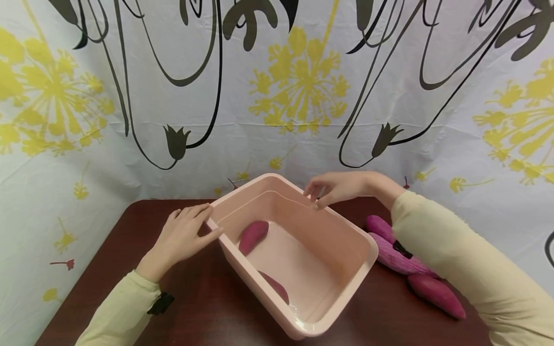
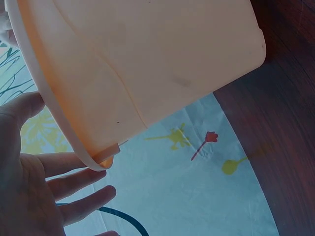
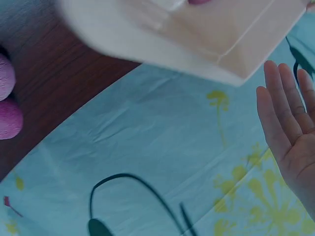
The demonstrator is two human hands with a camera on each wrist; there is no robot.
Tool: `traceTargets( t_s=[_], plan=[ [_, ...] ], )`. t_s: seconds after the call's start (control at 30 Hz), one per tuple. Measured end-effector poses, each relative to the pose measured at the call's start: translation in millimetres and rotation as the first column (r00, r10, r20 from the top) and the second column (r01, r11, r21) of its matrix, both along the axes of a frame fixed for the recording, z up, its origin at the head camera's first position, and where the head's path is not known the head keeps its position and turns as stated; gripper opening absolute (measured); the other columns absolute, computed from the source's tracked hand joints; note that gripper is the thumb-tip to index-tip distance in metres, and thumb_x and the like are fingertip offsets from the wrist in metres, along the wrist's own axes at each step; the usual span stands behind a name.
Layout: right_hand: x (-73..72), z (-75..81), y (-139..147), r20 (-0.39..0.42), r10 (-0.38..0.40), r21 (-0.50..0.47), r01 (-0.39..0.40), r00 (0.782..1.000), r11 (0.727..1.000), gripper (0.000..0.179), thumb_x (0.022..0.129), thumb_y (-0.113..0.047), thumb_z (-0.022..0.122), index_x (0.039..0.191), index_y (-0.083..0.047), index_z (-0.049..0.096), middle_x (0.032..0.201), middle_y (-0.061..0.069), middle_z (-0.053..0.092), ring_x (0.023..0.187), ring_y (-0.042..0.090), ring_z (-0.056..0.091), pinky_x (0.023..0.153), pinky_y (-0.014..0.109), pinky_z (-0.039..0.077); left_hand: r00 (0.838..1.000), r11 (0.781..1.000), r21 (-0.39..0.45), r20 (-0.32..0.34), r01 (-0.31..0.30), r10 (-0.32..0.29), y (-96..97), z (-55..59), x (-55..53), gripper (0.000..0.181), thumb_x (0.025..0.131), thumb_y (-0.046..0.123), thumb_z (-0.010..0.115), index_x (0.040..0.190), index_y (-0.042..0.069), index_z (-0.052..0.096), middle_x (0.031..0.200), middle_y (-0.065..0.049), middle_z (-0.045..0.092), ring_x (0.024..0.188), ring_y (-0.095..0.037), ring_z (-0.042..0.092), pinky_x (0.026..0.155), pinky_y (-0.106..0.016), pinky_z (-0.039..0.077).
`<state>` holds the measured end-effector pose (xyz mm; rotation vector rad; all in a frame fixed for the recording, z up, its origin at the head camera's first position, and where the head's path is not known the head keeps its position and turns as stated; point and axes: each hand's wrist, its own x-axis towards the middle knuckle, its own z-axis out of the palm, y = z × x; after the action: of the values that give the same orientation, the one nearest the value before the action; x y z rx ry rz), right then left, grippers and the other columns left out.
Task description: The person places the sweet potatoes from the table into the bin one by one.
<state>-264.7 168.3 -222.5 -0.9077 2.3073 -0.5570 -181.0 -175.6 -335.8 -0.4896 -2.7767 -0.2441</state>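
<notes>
A deep pale-pink plastic basin (image 1: 331, 226) stands at an angle in the middle of the head view. Inside lie two reddish-purple sweet potatoes, one (image 1: 253, 237) at the far left and another (image 1: 275, 287) partly hidden by the near wall. My left hand (image 1: 183, 235) is at the basin's left corner, fingers spread and thumb over the rim; the left wrist view shows thumb and index finger at that rim (image 2: 47, 105). Over the opposite rim hovers my right hand (image 1: 335, 187), fingers loosely bent and holding nothing. Its palm faces the basin in the right wrist view.
Right of the basin, several sweet potatoes lie on the dark red-brown table (image 1: 182, 307): a streaked bright pink one (image 1: 400, 254), and a smooth reddish one (image 1: 437, 294) partly under my right forearm. A white patterned cloth (image 1: 242, 105) hangs behind the table.
</notes>
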Motion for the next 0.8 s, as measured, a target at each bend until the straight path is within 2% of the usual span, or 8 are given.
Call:
traceTargets(
  t_s=[0.17,0.4,0.63,0.8],
  plan=[
    [-2.6,-2.0,26.4,0.023,-0.068,-0.059,0.07,0.997,0.996,0.043,0.083,-0.026,0.062,0.118,-0.008,0.047,0.109,0.008,0.052,0.102,0.019,0.051,0.087,0.038,0.036,1.0,1.0,-0.008,0.004,-0.001,0.001,-0.2,0.4,0.5,0.064,0.081,0.051,0.051,0.122,0.002,0.052,0.122,-0.014,0.049,0.109,-0.032,0.044,0.088,-0.053,0.029],
    [-5.2,-9.4,56.0,-0.031,-0.118,-0.086,0.115,0.993,0.99,0.042,0.083,-0.028,0.061,0.117,-0.006,0.048,0.107,0.007,0.054,0.097,0.018,0.053,0.082,0.034,0.041,1.0,1.0,-0.013,0.004,0.001,-0.001,-0.6,0.2,0.3,0.064,0.081,0.051,0.052,0.122,0.002,0.052,0.122,-0.014,0.049,0.109,-0.032,0.044,0.088,-0.053,0.029],
    [-7.8,-22.7,76.8,0.023,-0.198,-0.136,0.199,0.98,0.97,0.04,0.084,-0.026,0.06,0.117,-0.005,0.049,0.106,0.01,0.054,0.097,0.021,0.053,0.078,0.037,0.044,1.0,1.0,-0.01,0.0,0.004,-0.004,-1.1,-0.3,-0.6,0.064,0.081,0.05,0.052,0.122,0.001,0.052,0.122,-0.014,0.049,0.109,-0.032,0.044,0.088,-0.053,0.029],
    [-11.2,-38.1,87.1,0.046,-0.236,-0.15,0.24,0.971,0.959,0.042,0.085,-0.024,0.059,0.119,-0.002,0.047,0.108,0.012,0.053,0.1,0.023,0.051,0.077,0.037,0.044,1.0,1.0,-0.007,0.006,0.002,-0.002,-1.1,-0.4,-0.7,0.064,0.081,0.05,0.052,0.122,0.001,0.051,0.122,-0.015,0.048,0.109,-0.032,0.044,0.088,-0.053,0.029]
  ],
)
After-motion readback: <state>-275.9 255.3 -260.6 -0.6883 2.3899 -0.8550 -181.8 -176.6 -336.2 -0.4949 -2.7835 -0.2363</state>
